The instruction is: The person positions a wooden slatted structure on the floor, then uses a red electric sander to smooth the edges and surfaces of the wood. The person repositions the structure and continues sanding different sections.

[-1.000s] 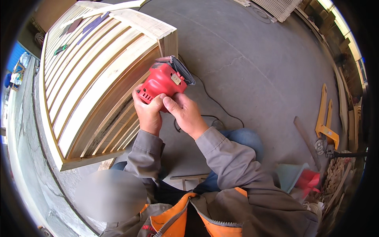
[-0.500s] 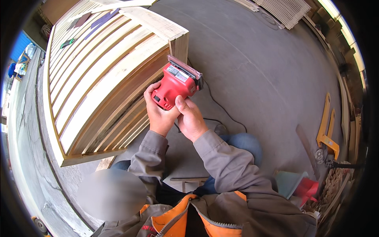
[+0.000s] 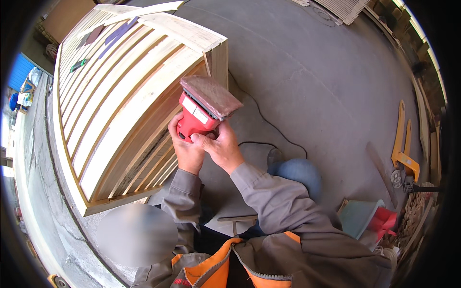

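A red electric sander (image 3: 194,120) is held up in front of me, its flat pad with brown sandpaper (image 3: 212,96) tilted upward and toward me. My left hand (image 3: 187,152) wraps round the sander's body from the left. From the right, my right hand (image 3: 224,148) grips it, thumb across the lower end and the other fingers hidden behind. Just beyond and to the left stands a large slatted wooden frame (image 3: 144,89); the sander is in front of its near corner, and whether they touch I cannot tell.
On the slats lie purple strips (image 3: 117,34), a dark red sheet (image 3: 94,34) and a green-and-black tool (image 3: 78,65). A dark cord (image 3: 269,124) crosses the grey floor. At right stand a yellow pallet jack (image 3: 402,144), a pale green bin (image 3: 360,218) and wood scraps (image 3: 415,218).
Both hands have tipped the sander so its sandpaper face now shows, and brought it slightly left and nearer. My view has shifted a little.
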A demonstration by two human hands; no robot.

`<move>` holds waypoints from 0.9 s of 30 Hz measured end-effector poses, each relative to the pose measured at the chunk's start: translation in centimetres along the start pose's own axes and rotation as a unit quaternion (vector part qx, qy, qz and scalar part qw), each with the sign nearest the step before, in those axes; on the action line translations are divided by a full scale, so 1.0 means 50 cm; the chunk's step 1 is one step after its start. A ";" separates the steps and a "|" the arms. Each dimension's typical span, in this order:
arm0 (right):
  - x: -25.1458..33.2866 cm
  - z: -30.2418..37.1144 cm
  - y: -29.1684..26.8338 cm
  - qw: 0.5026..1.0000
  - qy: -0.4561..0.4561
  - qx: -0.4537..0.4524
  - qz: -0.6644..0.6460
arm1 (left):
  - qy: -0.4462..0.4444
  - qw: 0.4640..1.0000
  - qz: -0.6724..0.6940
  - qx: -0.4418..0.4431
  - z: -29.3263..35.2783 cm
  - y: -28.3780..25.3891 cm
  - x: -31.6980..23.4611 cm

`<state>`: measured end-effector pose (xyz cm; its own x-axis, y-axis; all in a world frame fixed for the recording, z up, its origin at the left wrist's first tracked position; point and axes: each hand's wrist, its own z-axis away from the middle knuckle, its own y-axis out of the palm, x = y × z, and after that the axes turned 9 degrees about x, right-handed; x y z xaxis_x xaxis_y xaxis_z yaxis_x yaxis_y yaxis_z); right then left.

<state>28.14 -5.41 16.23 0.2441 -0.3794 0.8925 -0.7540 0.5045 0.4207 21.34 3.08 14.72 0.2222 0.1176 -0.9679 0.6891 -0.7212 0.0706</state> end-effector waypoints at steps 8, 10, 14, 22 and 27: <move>-0.023 -0.018 -0.013 0.999 0.035 -0.024 -0.030 | -0.048 0.998 -0.026 -0.034 -0.026 0.017 -0.006; -0.024 -0.027 -0.016 0.998 0.045 -0.026 -0.047 | -0.051 0.997 -0.030 -0.043 -0.036 0.023 -0.003; -0.027 -0.040 -0.015 0.994 0.045 -0.042 -0.090 | -0.044 0.997 -0.051 -0.040 -0.056 0.034 -0.008; -0.013 -0.048 -0.011 0.989 0.050 -0.060 -0.126 | -0.025 0.994 -0.097 -0.045 -0.064 0.044 -0.026; 0.002 -0.052 -0.014 0.984 0.055 -0.074 -0.154 | -0.038 0.988 -0.139 -0.051 -0.074 0.061 -0.071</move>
<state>30.30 -3.78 16.46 0.5185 -0.4490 0.7277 -0.5394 0.4886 0.6858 25.18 2.99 19.26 -0.0346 0.2470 -0.9684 0.7834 -0.5950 -0.1797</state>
